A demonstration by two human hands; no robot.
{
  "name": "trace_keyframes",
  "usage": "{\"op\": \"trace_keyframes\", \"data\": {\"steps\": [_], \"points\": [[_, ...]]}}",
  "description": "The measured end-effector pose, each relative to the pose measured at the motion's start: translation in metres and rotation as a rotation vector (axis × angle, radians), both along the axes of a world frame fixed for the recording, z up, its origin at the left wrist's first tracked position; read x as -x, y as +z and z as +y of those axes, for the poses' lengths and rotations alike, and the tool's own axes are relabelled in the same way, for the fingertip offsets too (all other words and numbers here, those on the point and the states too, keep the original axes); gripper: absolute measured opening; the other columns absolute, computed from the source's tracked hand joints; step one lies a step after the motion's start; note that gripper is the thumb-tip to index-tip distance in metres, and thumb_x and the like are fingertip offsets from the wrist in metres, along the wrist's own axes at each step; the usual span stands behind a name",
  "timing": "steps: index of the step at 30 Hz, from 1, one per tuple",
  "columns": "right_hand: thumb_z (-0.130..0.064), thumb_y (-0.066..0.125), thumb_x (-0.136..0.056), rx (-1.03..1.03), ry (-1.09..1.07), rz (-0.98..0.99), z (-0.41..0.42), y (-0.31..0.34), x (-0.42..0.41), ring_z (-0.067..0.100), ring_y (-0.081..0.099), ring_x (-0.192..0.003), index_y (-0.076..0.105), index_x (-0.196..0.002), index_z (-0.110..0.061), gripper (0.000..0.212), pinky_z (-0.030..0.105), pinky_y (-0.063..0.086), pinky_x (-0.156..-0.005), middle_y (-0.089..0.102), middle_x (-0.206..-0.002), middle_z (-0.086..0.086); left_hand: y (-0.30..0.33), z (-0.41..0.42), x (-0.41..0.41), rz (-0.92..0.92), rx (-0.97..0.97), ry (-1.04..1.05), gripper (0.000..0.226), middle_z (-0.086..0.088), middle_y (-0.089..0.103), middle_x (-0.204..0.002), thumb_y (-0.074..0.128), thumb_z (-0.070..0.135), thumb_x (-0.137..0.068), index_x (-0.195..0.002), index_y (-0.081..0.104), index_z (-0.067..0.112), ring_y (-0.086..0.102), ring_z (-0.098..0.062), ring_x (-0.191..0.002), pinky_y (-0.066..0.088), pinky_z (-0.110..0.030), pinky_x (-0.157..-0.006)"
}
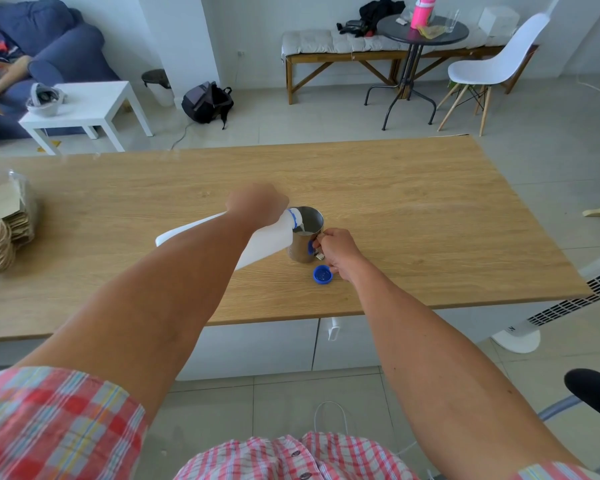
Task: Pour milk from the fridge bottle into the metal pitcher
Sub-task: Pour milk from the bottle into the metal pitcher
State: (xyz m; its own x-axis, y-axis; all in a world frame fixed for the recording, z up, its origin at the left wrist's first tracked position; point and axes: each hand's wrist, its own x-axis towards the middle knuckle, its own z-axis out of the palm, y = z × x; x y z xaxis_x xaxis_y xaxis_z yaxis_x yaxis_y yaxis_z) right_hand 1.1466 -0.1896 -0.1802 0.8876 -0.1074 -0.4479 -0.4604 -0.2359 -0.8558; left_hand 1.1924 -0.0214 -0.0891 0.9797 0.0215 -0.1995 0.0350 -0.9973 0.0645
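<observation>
In the head view, the white plastic milk bottle (257, 245) is gripped by the left hand (257, 206) and tilted, its neck over the round steel pitcher (305, 233) near the counter's (430, 220) middle. The pitcher's handle is pinched by the right hand (338, 252), probably for steadiness. A blue screw cap (323, 274) lies just beside.

- no readable text anywhere just now
- milk bottle (257, 245) shows plain white, no label legible
- small dark mark on the fan base (515, 336), too tiny to read
</observation>
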Motion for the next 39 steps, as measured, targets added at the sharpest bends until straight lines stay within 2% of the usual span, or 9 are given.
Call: {"op": "trace_keyframes", "data": {"steps": [9,14,23,29,33,39], "points": [[-0.005,0.042,-0.100,-0.002,-0.009,-0.013,0.0007,0.0014,0.0010,0.014,0.034,-0.056,0.063,-0.093,-0.006,0.022,0.029,0.027,-0.049,0.048,-0.073,0.007,0.0014,-0.0007,0.0006,0.011,-0.002,-0.001,0.031,-0.007,0.056,-0.083,0.038,0.032,-0.100,-0.094,0.060,0.012,0.057,-0.027,-0.079,0.044,-0.038,-0.073],[-0.006,0.042,-0.100,0.002,-0.006,-0.003,0.0002,0.0004,0.0002,0.015,0.033,-0.055,0.063,-0.094,-0.007,0.022,0.028,0.026,-0.048,0.049,-0.074,0.007,0.0016,0.0000,-0.0001,0.014,0.008,0.007,0.029,-0.007,0.057,-0.084,0.038,0.031,-0.099,-0.088,0.058,0.013,0.051,-0.023,-0.067,0.043,-0.038,-0.072],[-0.007,0.043,-0.101,0.006,-0.001,-0.003,0.0004,0.0000,-0.0003,0.015,0.034,-0.056,0.064,-0.094,-0.007,0.022,0.029,0.027,-0.048,0.050,-0.078,0.009,0.0026,-0.0001,-0.0002,0.017,0.008,0.012,0.030,-0.007,0.058,-0.084,0.038,0.033,-0.099,-0.080,0.053,0.014,0.051,-0.022,-0.067,0.044,-0.038,-0.072],[-0.007,0.042,-0.100,0.007,-0.003,0.001,0.0002,-0.0012,-0.0013,0.015,0.034,-0.055,0.063,-0.093,-0.007,0.022,0.028,0.026,-0.047,0.050,-0.078,0.009,0.0028,-0.0005,0.0004,0.028,0.002,0.009,0.030,-0.007,0.057,-0.085,0.038,0.032,-0.100,-0.090,0.058,0.012,0.053,-0.024,-0.070,0.043,-0.038,-0.071],[-0.007,0.043,-0.099,0.002,0.002,0.000,-0.0002,-0.0008,-0.0010,0.016,0.033,-0.054,0.063,-0.091,-0.008,0.022,0.026,0.026,-0.047,0.046,-0.068,0.005,0.0044,-0.0010,0.0008,0.039,0.003,0.009,0.029,-0.007,0.055,-0.084,0.038,0.031,-0.100,-0.095,0.059,0.012,0.057,-0.029,-0.082,0.042,-0.038,-0.073],[-0.008,0.042,-0.101,0.011,0.004,0.001,-0.0003,-0.0020,-0.0022,0.016,0.034,-0.056,0.064,-0.092,-0.009,0.023,0.027,0.027,-0.048,0.047,-0.073,0.007,0.0037,-0.0011,-0.0008,0.043,0.003,0.010,0.031,-0.007,0.057,-0.085,0.038,0.031,-0.100,-0.098,0.062,0.012,0.052,-0.023,-0.069,0.040,-0.038,-0.070]]}}
